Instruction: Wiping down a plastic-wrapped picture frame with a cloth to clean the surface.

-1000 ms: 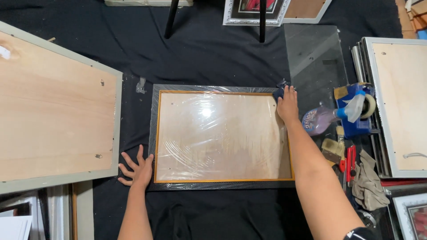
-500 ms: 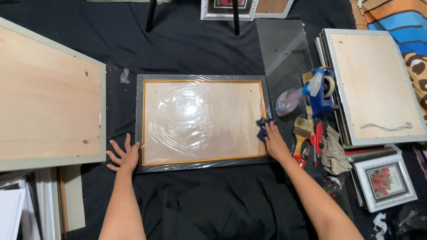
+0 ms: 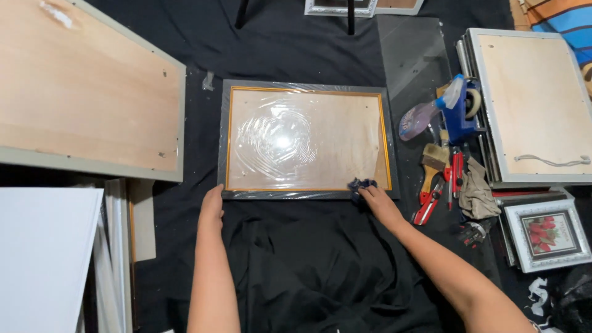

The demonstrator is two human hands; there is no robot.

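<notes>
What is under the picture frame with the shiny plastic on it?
The picture frame lies on a black cloth that spreads out on every side. What lies under the cloth is covered, and so is the part beneath the frame itself.

black cloth covers the floor; dark legs, perhaps a stand's, rise at the top.

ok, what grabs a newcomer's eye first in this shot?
The grey picture frame with a gold inner edge, lying centre on the black cloth, its glossy film catching glare. The right hand presses a small dark blue rag on its lower right corner; the left hand rests at its lower left corner.
</notes>
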